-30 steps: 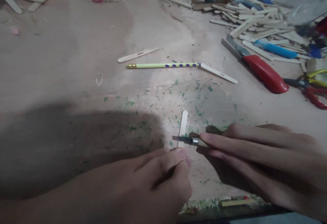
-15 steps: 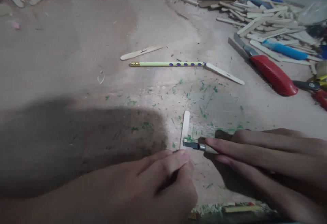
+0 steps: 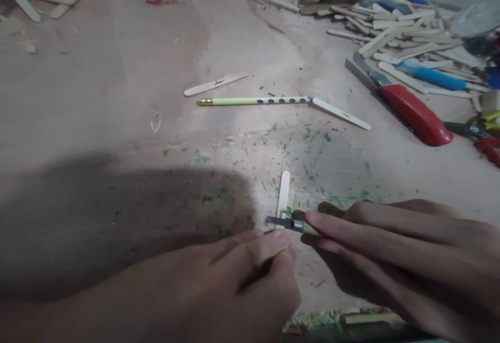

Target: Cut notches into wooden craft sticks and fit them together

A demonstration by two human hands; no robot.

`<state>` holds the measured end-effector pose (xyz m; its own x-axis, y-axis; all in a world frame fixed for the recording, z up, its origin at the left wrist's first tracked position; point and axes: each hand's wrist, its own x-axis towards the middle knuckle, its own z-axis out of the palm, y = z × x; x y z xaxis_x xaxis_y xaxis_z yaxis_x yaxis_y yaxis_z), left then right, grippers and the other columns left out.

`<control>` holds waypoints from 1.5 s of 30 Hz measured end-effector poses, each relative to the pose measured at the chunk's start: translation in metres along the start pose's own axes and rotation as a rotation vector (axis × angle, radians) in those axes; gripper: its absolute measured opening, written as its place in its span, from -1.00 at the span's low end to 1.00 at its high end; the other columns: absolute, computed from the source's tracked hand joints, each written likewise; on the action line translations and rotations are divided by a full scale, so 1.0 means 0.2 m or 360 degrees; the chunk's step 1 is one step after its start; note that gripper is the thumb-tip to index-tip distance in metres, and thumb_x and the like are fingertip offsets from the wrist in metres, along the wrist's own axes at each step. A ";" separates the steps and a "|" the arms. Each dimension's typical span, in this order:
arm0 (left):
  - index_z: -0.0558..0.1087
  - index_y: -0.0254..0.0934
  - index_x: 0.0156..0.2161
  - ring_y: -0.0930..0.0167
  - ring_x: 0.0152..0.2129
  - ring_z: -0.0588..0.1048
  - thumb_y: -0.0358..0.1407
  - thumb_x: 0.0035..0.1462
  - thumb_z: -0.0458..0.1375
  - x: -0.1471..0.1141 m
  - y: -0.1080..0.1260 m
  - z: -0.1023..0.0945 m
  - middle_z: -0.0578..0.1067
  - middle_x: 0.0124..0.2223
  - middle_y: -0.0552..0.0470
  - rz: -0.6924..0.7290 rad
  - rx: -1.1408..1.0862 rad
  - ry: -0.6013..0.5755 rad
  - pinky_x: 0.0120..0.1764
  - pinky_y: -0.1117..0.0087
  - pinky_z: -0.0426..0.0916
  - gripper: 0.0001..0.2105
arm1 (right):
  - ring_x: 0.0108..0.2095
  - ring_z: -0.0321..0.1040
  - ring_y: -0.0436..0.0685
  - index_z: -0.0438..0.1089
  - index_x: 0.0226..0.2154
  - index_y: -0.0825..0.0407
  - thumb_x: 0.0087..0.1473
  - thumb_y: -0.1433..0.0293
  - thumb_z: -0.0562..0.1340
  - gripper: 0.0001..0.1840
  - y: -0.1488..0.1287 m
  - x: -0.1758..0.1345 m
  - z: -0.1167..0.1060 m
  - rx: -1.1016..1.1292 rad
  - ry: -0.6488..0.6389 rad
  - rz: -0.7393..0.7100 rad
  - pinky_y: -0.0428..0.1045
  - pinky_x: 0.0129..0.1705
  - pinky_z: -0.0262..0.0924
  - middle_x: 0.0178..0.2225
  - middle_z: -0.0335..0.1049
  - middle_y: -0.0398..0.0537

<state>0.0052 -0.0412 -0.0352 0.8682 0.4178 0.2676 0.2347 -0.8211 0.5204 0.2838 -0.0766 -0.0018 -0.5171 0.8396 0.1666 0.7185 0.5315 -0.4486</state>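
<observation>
Between its thumb and fingers, my left hand (image 3: 238, 275) pinches the lower end of a wooden popsicle stick (image 3: 284, 192), whose rounded top points away from me. My right hand (image 3: 383, 249) grips a craft knife (image 3: 287, 223) by its pale handle. The dark blade lies across the stick, just above my left fingertips, its tip reaching past the stick's left edge. Green flecks dot the tabletop around it. The stick's lower end is hidden in my left fingers.
Beyond my hands lies a pale yellow pencil (image 3: 250, 101) with purple spots, between two marked sticks (image 3: 214, 85). A red-handled utility knife (image 3: 416, 113) rests at right. Behind it are a heap of popsicle sticks (image 3: 406, 35) and a blue tube-like item (image 3: 432, 74).
The craft knife and my right hand have slid left, so the blade now crosses the whole stick. My left hand stays nearly still on the stick.
</observation>
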 end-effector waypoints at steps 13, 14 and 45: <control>0.49 -0.40 0.31 0.31 0.22 0.61 -0.47 0.51 0.01 -0.04 -0.01 0.00 0.63 0.28 -0.14 0.0001 -0.0036 0.0032 0.37 0.37 0.52 -0.61 | -0.48 0.59 0.13 0.47 0.31 -0.26 0.51 0.50 0.16 -0.51 0.03 -0.08 0.01 0.0041 0.0051 0.0143 0.04 -0.57 0.42 -0.29 0.71 -0.17; 0.49 -0.41 0.30 0.34 0.20 0.62 -0.47 0.52 -0.01 -0.04 -0.01 0.00 0.64 0.26 -0.13 0.0007 -0.0046 0.0024 0.36 0.41 0.51 -0.62 | -0.48 0.58 0.13 0.45 0.33 -0.26 0.52 0.49 0.15 -0.52 0.03 -0.08 0.01 0.0042 0.0034 0.0133 0.05 -0.57 0.41 -0.29 0.70 -0.17; 0.62 -0.15 0.05 0.27 0.00 0.64 -0.29 0.48 0.20 0.04 -0.05 -0.10 0.65 0.00 -0.01 0.0028 0.0215 0.0146 0.10 0.25 0.66 -0.83 | -0.23 0.69 0.09 0.54 0.19 -0.20 0.54 0.39 0.23 -0.70 0.04 -0.06 -0.03 0.0004 0.0322 0.0274 -0.06 -0.28 0.58 -0.09 0.74 -0.12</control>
<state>0.0018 -0.0215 -0.0217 0.8306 0.4314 0.3521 0.2816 -0.8709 0.4029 0.2975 -0.0814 -0.0026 -0.2833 0.9232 0.2598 0.7867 0.3786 -0.4876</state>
